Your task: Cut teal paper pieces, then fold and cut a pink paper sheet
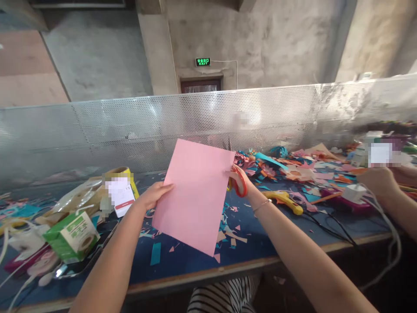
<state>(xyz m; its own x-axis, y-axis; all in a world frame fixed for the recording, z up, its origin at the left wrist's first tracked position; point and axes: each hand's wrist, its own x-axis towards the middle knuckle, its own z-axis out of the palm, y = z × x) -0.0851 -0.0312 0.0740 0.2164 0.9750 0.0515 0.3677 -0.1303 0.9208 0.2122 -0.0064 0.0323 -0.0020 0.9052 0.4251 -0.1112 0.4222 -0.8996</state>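
Note:
A large pink sheet of paper [195, 195] is held up above the blue table [257, 248]. My left hand [154, 195] grips its left edge, thumb on the front face and fingers behind. At the sheet's upper right edge, my right hand [239, 178] is closed on scissors with red handles [240, 184]. Their blades point up beside the sheet's top right corner and look slightly apart. Part of my right fingers is hidden by the handles and the paper.
Coloured paper scraps [293, 167] pile up at the back right. A yellow glue gun [285, 201] lies right of my right hand. At left stand a green carton [71, 237] and a phone [122, 198]. Another person's hands [379, 180] are at far right. Behind is a perforated metal screen [130, 126].

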